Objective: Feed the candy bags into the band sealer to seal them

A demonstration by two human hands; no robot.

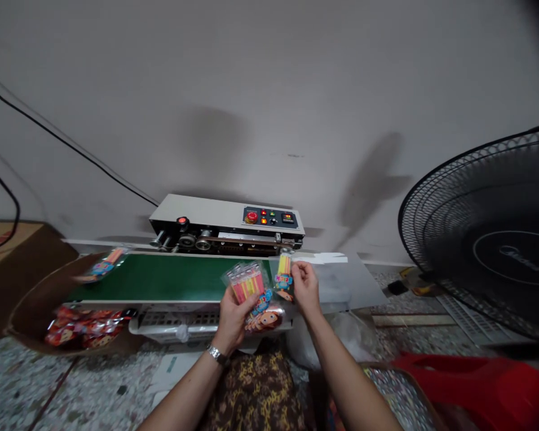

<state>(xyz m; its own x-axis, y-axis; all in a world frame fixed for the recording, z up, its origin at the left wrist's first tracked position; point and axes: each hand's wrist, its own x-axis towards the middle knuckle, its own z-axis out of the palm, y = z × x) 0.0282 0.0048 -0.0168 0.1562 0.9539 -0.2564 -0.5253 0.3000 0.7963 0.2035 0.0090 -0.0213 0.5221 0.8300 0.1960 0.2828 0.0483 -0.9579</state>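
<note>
My left hand (pixel 234 318) is closed around a fanned stack of clear plastic packets (pixel 247 286), each with pink and yellow sticks and a printed cartoon figure. Between the fingers of my right hand (pixel 306 286) is the edge of a single packet (pixel 284 276) of the same kind, with yellow and orange sticks. This packet is upright, its top by the right end of the band sealing machine (pixel 227 209). Over at the left end of the green conveyor belt (pixel 161 276), another packet (pixel 105 264) lies tilted at the edge.
A cardboard box (pixel 27 302) below the belt's left end holds several red packets (pixel 87 326). A large black fan (pixel 489 239) stands at the right. Lower right, a red plastic object (pixel 485 383) is partly in view. A white basket (pixel 197 323) sits under the conveyor.
</note>
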